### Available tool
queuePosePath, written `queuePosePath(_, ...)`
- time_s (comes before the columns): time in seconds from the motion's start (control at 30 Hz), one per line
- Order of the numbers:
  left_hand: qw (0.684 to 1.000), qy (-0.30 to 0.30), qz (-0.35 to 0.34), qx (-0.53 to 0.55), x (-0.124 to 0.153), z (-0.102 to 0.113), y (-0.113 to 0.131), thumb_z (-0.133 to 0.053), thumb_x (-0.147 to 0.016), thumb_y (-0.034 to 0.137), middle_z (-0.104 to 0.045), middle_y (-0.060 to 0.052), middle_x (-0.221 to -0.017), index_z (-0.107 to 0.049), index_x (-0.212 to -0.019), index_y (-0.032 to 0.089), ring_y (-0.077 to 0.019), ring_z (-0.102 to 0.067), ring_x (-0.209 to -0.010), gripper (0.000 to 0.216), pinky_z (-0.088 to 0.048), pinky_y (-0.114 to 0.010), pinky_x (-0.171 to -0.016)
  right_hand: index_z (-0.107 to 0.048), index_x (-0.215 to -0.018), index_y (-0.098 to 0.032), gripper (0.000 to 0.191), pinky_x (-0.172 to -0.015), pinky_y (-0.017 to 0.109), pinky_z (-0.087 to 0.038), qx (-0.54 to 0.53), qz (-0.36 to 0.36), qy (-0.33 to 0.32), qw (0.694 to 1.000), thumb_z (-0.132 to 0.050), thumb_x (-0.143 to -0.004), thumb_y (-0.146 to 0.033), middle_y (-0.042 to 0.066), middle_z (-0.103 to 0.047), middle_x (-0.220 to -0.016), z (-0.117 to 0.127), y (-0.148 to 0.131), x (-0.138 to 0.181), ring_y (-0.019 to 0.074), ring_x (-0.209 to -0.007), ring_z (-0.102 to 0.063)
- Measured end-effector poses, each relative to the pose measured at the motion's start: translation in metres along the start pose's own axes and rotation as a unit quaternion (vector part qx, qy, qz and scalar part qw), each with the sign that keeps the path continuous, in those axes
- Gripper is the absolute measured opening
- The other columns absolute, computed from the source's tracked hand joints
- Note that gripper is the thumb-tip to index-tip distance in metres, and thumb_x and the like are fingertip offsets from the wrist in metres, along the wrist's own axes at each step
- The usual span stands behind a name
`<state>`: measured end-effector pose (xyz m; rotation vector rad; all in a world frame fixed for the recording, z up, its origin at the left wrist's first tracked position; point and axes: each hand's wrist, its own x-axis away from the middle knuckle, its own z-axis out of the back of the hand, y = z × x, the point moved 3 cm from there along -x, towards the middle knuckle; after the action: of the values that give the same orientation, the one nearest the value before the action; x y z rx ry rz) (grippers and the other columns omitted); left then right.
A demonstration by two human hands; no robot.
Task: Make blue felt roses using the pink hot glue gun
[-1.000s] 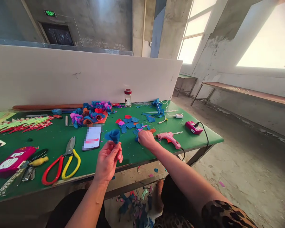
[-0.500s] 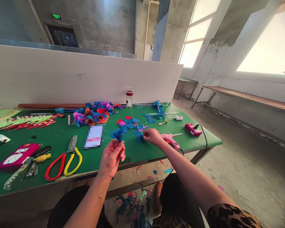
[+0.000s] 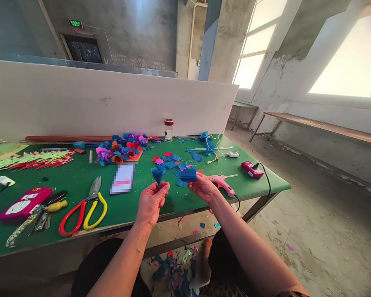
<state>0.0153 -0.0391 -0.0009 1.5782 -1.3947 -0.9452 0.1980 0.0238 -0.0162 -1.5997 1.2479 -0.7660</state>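
I hold a cone-shaped blue paper flower (image 3: 158, 175) upright, flared at its top and narrowing downward. At its three o'clock, near but apart, I hold a roughly rectangular blue paper piece (image 3: 188, 175) sideways, free end toward nine o'clock.

Open tabletop (image 3: 120, 210) between shears (image 3: 92, 194) and left grip (image 3: 150, 203), glue gun (image 3: 224, 184) obstructing beside right grip (image 3: 206, 188), paper pieces (image 3: 170, 165) strewn ahead

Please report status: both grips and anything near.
Left grip pinching blue cone-shaped piece. Right grip holding blue rectangular piece. Pink glue gun partly hidden behind right grip.
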Motion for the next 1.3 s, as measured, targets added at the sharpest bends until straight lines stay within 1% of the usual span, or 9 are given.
queuePosePath(0.2,0.999,-0.049,0.022,-0.002,0.004,-0.017,-0.001,-0.082,-0.06,0.034,-0.056,0.005,-0.068,-0.067,-0.088,0.016,0.0011,-0.026,-0.039,0.037,-0.017,-0.017,-0.036,-0.061,-0.07,-0.018,0.035,-0.051,0.018,-0.044,-0.132,-0.051,-0.023,0.99,-0.082,-0.063,-0.045,-0.004,-0.058,-0.06,-0.025,0.021,0.031,0.0057,-0.05,-0.048)
queuePosePath(0.4,0.996,-0.057,0.052,-0.049,0.005,-0.014,-0.007,-0.083,-0.058,0.034,-0.045,0.008,-0.054,-0.062,-0.07,0.014,-0.0002,-0.027,-0.039,0.032,-0.018,-0.017,-0.037,-0.065,-0.075,-0.015,0.029,-0.053,0.02,-0.047,-0.158,-0.078,-0.037,0.984,-0.083,-0.065,-0.036,-0.002,-0.06,-0.061,-0.028,0.023,0.04,0.0068,-0.05,-0.05)
queuePosePath(0.53,0.993,-0.06,0.05,-0.084,0.004,-0.008,-0.008,-0.083,-0.057,0.035,-0.049,0.006,-0.058,-0.062,-0.069,0.013,-0.0001,-0.027,-0.039,0.033,-0.017,-0.018,-0.038,-0.068,-0.088,-0.018,0.034,-0.057,0.021,-0.047,-0.102,-0.076,-0.019,0.992,-0.071,-0.075,-0.049,0.001,-0.066,-0.078,-0.024,0.01,0.047,0.0109,-0.066,-0.058)
queuePosePath(0.63,0.988,-0.081,0.066,-0.113,0.005,-0.009,-0.006,-0.084,-0.056,0.036,-0.049,0.006,-0.057,-0.064,-0.07,0.012,-0.0006,-0.027,-0.039,0.033,-0.016,-0.019,-0.038,-0.069,-0.083,-0.016,0.027,-0.05,0.017,-0.036,0.006,-0.069,-0.045,0.997,-0.078,-0.069,-0.038,-0.002,-0.063,-0.072,-0.026,0.002,0.052,0.0066,-0.058,-0.051)
queuePosePath(0.7,0.992,-0.062,0.039,-0.104,0.006,-0.009,-0.002,-0.083,-0.058,0.036,-0.052,0.005,-0.059,-0.066,-0.074,0.013,-0.001,-0.028,-0.04,0.032,-0.017,-0.019,-0.038,-0.068,-0.076,-0.016,0.023,-0.046,0.017,-0.03,-0.002,-0.067,-0.026,0.997,-0.081,-0.064,-0.031,-0.005,-0.058,-0.063,-0.028,0.003,0.054,0.0037,-0.05,-0.043)
queuePosePath(0.8,0.997,-0.009,-0.019,-0.07,0.007,-0.008,0.004,-0.081,-0.06,0.036,-0.053,0.005,-0.06,-0.068,-0.074,0.014,-0.0013,-0.029,-0.041,0.03,-0.018,-0.019,-0.039,-0.067,-0.073,-0.016,0.023,-0.046,0.018,-0.031,-0.108,-0.059,0.062,0.99,-0.082,-0.061,-0.029,-0.006,-0.055,-0.059,-0.032,0.012,0.056,0.0036,-0.047,-0.04)
queuePosePath(0.9,0.997,-0.026,-0.003,-0.075,0.009,-0.01,0.003,-0.081,-0.06,0.038,-0.054,0.003,-0.059,-0.068,-0.068,0.012,-0.0011,-0.029,-0.04,0.029,-0.016,-0.02,-0.039,-0.066,-0.066,-0.015,0.022,-0.046,0.019,-0.033,-0.171,-0.053,0.117,0.977,-0.084,-0.057,-0.025,-0.006,-0.053,-0.055,-0.039,0.022,0.059,0.0042,-0.047,-0.04)
queuePosePath(1.13,0.995,-0.033,0.023,-0.096,0.011,-0.011,-0.003,-0.079,-0.063,0.041,-0.049,0.004,-0.055,-0.065,-0.061,0.013,-0.0017,-0.027,-0.04,0.031,-0.015,-0.02,-0.039,-0.067,-0.068,-0.013,0.026,-0.045,0.017,-0.032,-0.197,-0.054,0.126,0.971,-0.086,-0.057,-0.027,-0.006,-0.052,-0.055,-0.052,0.026,0.067,0.0029,-0.046,-0.039)
queuePosePath(1.3,0.995,-0.022,0.024,-0.09,0.011,-0.01,-0.005,-0.083,-0.058,0.037,-0.045,0.006,-0.054,-0.066,-0.069,0.013,-0.0022,-0.027,-0.042,0.031,-0.016,-0.019,-0.04,-0.059,-0.059,-0.014,0.037,-0.044,0.019,-0.031,-0.161,-0.065,0.113,0.978,-0.085,-0.058,-0.04,-0.006,-0.05,-0.046,-0.055,0.026,0.071,0.0042,-0.042,-0.04)
